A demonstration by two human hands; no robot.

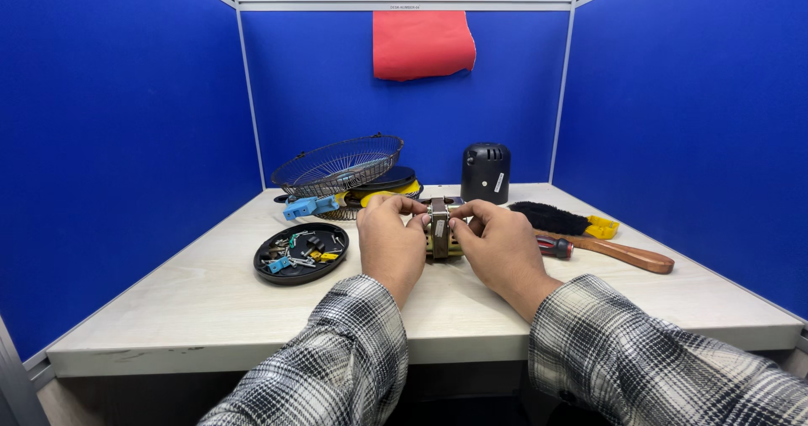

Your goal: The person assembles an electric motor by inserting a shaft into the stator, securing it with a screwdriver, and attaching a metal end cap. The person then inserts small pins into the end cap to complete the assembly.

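Fan motor (441,232) is gripped from both sides near the counter's (210,308) middle, the left hand (391,242) and the right hand (502,247) closed around it. Toward the left edge a black tray of small parts (300,252) is seen, and a wire fan guard (338,166) behind it.

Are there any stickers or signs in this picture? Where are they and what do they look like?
Sticker: on the side of the black motor cover at the back of the desk; small white upright strip.
Tag: on the top rail of the partition, above the red cloth; thin pale strip.
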